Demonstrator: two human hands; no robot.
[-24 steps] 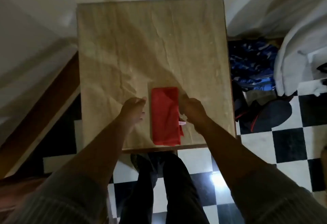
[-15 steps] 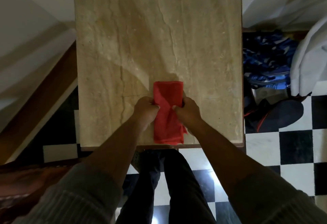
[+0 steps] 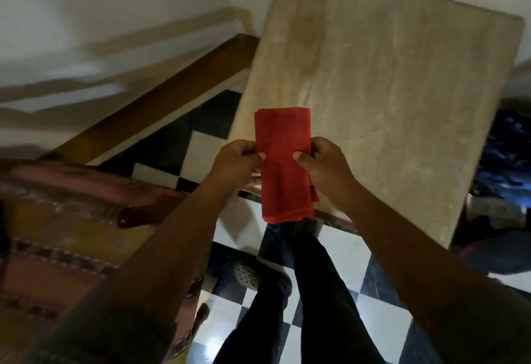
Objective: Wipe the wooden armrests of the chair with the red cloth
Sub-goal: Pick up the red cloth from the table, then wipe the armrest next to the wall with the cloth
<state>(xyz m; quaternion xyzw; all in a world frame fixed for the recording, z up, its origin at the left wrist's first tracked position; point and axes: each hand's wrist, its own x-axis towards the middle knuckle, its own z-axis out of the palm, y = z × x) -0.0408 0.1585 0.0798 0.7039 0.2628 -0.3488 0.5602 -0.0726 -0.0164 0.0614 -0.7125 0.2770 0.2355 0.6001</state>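
Note:
The folded red cloth (image 3: 283, 162) is held up off the table, a long upright rectangle. My left hand (image 3: 237, 162) pinches its left edge and my right hand (image 3: 324, 162) pinches its right edge, thumbs on top. At the lower left is the chair (image 3: 57, 237) with patterned red and yellow upholstery. A dark glossy wooden armrest end (image 3: 135, 215) shows beside my left forearm; the rest of the chair is hidden by my arm and the frame edge.
A beige stone-topped table (image 3: 388, 99) stands ahead and to the right. Below is a black and white checkered floor (image 3: 339, 254) with my legs and shoes. A wooden skirting board (image 3: 161, 99) runs along the white wall. Dark bags and blue fabric (image 3: 505, 157) lie right of the table.
Both hands closed on the red cloth and lifted it off the table. The view has swung left, bringing the chair into sight.

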